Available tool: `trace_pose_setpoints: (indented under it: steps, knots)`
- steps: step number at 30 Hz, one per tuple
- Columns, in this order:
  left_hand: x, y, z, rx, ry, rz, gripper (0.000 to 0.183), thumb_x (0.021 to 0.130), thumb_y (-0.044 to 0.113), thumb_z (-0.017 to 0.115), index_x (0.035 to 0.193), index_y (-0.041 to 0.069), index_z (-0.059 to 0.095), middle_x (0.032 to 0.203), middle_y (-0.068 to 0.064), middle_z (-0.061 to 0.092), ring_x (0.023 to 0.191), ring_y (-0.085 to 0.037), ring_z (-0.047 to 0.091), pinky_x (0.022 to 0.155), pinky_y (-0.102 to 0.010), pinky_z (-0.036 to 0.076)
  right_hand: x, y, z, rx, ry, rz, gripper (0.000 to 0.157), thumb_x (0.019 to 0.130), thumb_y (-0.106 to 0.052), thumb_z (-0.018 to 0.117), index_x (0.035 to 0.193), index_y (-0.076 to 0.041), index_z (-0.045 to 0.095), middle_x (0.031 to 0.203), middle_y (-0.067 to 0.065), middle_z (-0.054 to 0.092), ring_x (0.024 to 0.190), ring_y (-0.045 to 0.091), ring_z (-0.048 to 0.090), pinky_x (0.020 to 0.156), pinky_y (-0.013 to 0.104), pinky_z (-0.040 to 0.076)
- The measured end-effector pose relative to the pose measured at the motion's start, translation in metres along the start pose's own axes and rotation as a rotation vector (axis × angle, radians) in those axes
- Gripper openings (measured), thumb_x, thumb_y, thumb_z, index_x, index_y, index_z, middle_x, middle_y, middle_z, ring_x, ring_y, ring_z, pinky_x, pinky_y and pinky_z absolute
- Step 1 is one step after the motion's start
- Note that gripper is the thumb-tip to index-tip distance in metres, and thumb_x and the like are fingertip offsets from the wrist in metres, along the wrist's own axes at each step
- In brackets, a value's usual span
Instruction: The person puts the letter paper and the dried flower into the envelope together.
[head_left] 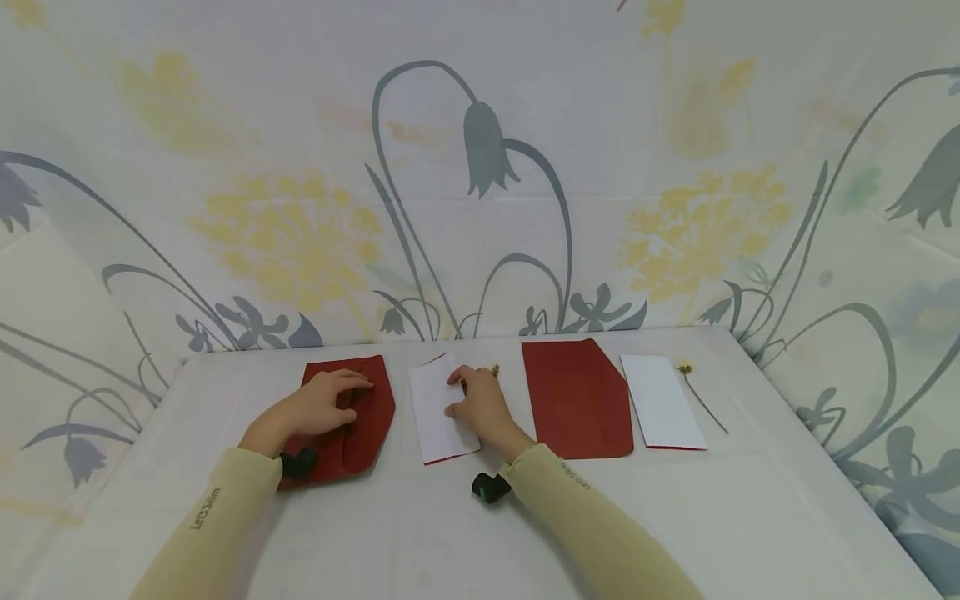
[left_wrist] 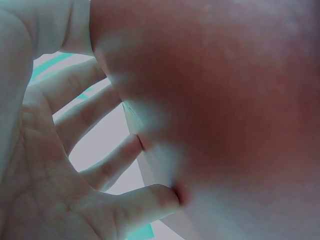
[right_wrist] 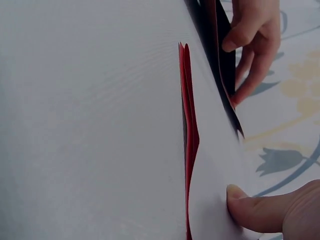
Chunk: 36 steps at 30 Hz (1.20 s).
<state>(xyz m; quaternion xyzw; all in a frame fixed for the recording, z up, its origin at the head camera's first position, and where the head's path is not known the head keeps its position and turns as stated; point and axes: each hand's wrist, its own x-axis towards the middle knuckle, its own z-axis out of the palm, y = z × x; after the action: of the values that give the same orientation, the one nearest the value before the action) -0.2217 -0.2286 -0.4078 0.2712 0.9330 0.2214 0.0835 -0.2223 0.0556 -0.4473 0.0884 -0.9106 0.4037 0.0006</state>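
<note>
A red envelope [head_left: 371, 442] with creased flaps lies at the left of the table. My left hand [head_left: 318, 404] rests on it, and in the left wrist view the spread fingertips meet its red surface [left_wrist: 240, 100]. To the right is a white card [head_left: 437, 417] with red edges showing beneath. Over that card's right side is my right hand [head_left: 483, 408], thumb and index finger apart with their tips on the card. The right wrist view shows the thumb [right_wrist: 255, 207] against the white face and the folded red edge [right_wrist: 189, 140]. A small yellowish flower head [head_left: 496, 370] peeks out behind the right hand.
Right of my right hand lies a second red envelope [head_left: 577, 408]. Beside it are another white card [head_left: 663, 404] with a red edge and a yellow flower [head_left: 685, 367] on a thin stem. A flower-patterned cloth [head_left: 480, 233] hangs behind the white table [head_left: 442, 533].
</note>
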Motion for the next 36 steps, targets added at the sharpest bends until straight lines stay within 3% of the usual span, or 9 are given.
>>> trace_pose_setpoints:
  steps: [7,14,19,27,36]
  knots:
    - [0.0011,-0.0009,0.0017,-0.002,0.001,0.001,0.045,0.087,0.004,0.062,0.132,-0.001,0.06,0.14,-0.023,0.05,0.132,-0.045,0.042,0.104,-0.058,0.037,-0.0028,-0.0018,-0.0006,-0.045,-0.01,-0.023,0.041,0.076,-0.004,0.085,0.115,-0.01,0.073,0.101,0.009,0.059,0.088,0.021,0.054,0.082,0.039,0.049]
    - [0.0004,0.0005,0.0036,-0.01,0.005,0.005,0.043,0.087,0.004,0.063,0.13,-0.003,0.061,0.139,-0.023,0.051,0.131,-0.045,0.043,0.104,-0.058,0.038,-0.0068,-0.0026,-0.0014,-0.033,0.001,-0.024,0.046,0.075,-0.003,0.085,0.119,-0.005,0.072,0.113,0.015,0.062,0.109,0.031,0.059,0.094,0.043,0.049]
    - [-0.0003,0.0027,0.0045,0.003,0.004,0.012,0.041,0.086,0.005,0.064,0.126,-0.004,0.063,0.137,-0.023,0.053,0.13,-0.046,0.044,0.104,-0.058,0.038,-0.0072,-0.0012,-0.0009,-0.045,-0.011,-0.02,0.047,0.075,-0.004,0.085,0.119,-0.002,0.071,0.115,0.015,0.062,0.115,0.032,0.059,0.098,0.043,0.047]
    - [-0.0004,0.0004,0.0037,-0.001,0.026,-0.013,0.033,0.085,0.006,0.065,0.117,-0.003,0.066,0.139,-0.023,0.052,0.131,-0.044,0.044,0.104,-0.056,0.039,-0.0043,-0.0012,-0.003,-0.03,-0.029,-0.038,0.047,0.076,-0.004,0.085,0.12,-0.001,0.07,0.113,0.014,0.062,0.114,0.03,0.059,0.098,0.042,0.047]
    - [-0.0012,-0.0005,0.0035,0.022,0.04,-0.094,0.017,0.082,0.014,0.071,0.097,0.013,0.061,0.146,-0.036,0.032,0.127,-0.057,0.04,0.093,-0.061,0.045,-0.0025,0.0,-0.0053,-0.027,-0.053,-0.058,0.046,0.078,-0.005,0.084,0.121,-0.001,0.07,0.111,0.014,0.063,0.101,0.024,0.058,0.091,0.04,0.049]
